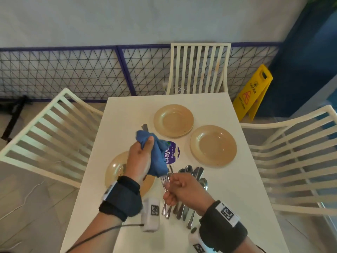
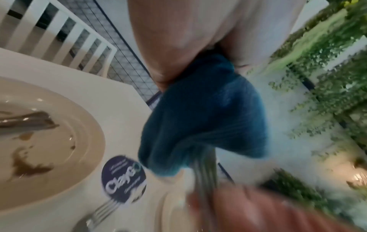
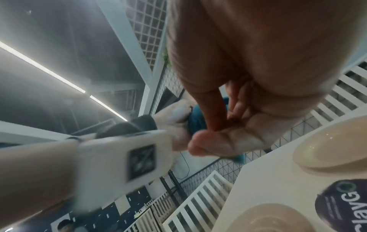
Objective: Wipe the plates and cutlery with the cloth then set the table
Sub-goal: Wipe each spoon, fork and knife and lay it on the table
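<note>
My left hand (image 1: 140,152) grips a blue cloth (image 1: 156,154) bunched around a fork (image 1: 164,179) above the white table (image 1: 127,110). The fork's handle end pokes out of the cloth's top. My right hand (image 1: 179,189) pinches the fork by its tine end, just below the cloth. In the left wrist view the cloth (image 2: 204,125) wraps the blurred fork (image 2: 204,171). Three tan plates lie on the table: far (image 1: 173,120), right (image 1: 213,145), and near left (image 1: 114,170), partly hidden by my left wrist. Several spoons, knives and forks (image 1: 189,172) lie under my right hand.
A round purple sticker (image 1: 173,152) sits mid-table, with a loose fork (image 1: 170,168) beside it. White slatted chairs stand at the left (image 1: 51,132), far (image 1: 199,68) and right (image 1: 295,157) sides. A yellow caution sign (image 1: 253,92) stands on the floor at the back right.
</note>
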`<state>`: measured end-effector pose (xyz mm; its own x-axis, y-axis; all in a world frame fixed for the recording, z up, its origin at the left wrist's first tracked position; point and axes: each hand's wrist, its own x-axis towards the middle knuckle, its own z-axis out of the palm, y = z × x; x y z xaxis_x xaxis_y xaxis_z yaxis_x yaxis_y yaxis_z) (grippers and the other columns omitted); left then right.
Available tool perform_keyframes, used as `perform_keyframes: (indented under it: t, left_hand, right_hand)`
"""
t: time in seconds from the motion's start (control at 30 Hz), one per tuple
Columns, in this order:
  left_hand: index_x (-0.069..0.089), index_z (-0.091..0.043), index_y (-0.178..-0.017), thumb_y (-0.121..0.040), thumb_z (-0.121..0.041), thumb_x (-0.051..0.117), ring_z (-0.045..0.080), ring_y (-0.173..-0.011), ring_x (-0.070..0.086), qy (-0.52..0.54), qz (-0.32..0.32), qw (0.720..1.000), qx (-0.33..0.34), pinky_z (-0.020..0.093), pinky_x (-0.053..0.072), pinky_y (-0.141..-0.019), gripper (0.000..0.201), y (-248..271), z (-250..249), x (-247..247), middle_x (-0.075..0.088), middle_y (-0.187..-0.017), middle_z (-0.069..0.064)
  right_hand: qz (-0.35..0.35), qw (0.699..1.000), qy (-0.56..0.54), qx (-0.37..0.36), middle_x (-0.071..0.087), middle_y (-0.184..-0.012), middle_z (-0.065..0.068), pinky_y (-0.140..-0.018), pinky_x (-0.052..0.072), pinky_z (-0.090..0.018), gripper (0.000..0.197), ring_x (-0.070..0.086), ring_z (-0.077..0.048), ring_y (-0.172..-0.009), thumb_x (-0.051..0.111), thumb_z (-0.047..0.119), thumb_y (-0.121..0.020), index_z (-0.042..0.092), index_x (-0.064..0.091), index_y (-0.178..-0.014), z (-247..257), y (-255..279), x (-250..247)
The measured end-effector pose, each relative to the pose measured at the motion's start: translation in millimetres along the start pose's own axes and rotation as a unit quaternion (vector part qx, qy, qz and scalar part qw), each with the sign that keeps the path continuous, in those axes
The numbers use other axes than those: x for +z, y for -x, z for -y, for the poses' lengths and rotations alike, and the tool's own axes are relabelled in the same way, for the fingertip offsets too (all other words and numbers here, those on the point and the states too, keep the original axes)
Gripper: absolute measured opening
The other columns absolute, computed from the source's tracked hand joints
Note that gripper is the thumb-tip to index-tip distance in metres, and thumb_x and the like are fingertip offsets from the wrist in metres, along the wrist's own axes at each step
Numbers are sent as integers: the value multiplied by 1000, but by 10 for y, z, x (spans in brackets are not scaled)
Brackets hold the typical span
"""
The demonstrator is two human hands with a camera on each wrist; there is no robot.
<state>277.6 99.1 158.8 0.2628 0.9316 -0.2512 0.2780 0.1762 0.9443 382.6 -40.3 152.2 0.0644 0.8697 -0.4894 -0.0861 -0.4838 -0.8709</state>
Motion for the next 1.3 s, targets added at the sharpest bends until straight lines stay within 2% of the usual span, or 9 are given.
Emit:
perform_keyframes:
  t: [0.1, 0.27, 0.37, 0.47, 0.6, 0.73, 0.93, 1.1, 1.3]
  left_hand:
    - [68, -11, -102, -100, -42, 52, 15, -90, 72, -99, 71, 993, 12, 36, 56, -87, 35, 316, 225, 201, 75, -94, 3]
    - [66, -16, -96, -101, -38, 51, 5, -78, 68, -191, 137, 970, 57, 22, 50, -75, 27, 342, 228, 90, 72, -85, -1]
    - [64, -16, -94, -102, -36, 50, 11, -70, 68, -274, 218, 933, 78, 18, 47, -64, 25, 357, 288, 67, 69, -78, 0]
    - [60, -26, -88, -101, -37, 50, 7, -68, 61, -324, 261, 902, 114, 18, 41, -65, 20, 375, 329, 97, 63, -75, -6]
    - [59, -30, -88, -101, -38, 51, 3, -68, 63, -299, 284, 904, 113, 14, 43, -65, 17, 441, 331, 115, 65, -76, -8]
    - [59, -31, -85, -101, -33, 51, 3, -61, 62, -306, 285, 900, 120, 16, 44, -61, 18, 392, 346, 94, 65, -70, -6]
    - [61, -26, -93, -101, -34, 53, 2, -67, 64, -252, 284, 920, 99, 16, 48, -61, 14, 379, 350, 91, 67, -77, -4]
    - [55, -30, -82, -98, -34, 59, -7, -64, 61, -259, 264, 927, 62, 8, 42, -59, 17, 355, 386, 60, 64, -76, -9]
    - [61, -18, -86, -97, -46, 55, 6, -68, 61, -279, 221, 933, 53, 17, 43, -64, 30, 315, 427, 111, 67, -78, 0]
  right_hand:
    - [-29, 999, 29, -11, 70, -66, -10, -62, 61, -33, 28, 68, -19, -56, 41, -7, -95, 4, 61, -79, 12, -136, -98]
    - [-71, 997, 41, -14, 76, -92, -6, -69, 60, -29, 11, 72, -22, -75, 61, 18, -98, 14, 70, -103, -42, -55, -455]
    - [-123, 990, -3, -74, 72, -104, -7, -76, 60, -35, 14, 71, -26, -85, 63, 28, -97, 24, 70, -109, 89, -62, -572]
    - [-136, 983, -23, -120, 71, -89, -4, -72, 56, -38, 10, 62, -20, -73, 61, 19, -98, 18, 71, -99, 143, -128, -510]
    - [-176, 971, -48, -152, 71, -81, -1, -77, 58, -36, 12, 65, -15, -77, 58, 9, -99, 13, 67, -92, 191, -128, -640]
    - [-110, 987, -32, -116, 71, -99, -8, -80, 60, -39, 16, 70, -19, -82, 65, 18, -96, 12, 67, -111, 149, -110, -568]
    - [-215, 954, -115, -174, 72, -82, -9, -71, 56, -26, 15, 62, -15, -70, 61, 2, -96, 8, 71, -87, 86, -175, -544]
    - [-252, 932, -177, -193, 72, -84, -10, -77, 58, -32, 11, 65, -19, -75, 59, 1, -96, 0, 71, -97, 26, -156, -704]
    - [-254, 934, -174, -183, 71, -82, -10, -73, 59, -28, 13, 64, -19, -72, 58, 0, -97, -1, 70, -95, 20, -200, -619]
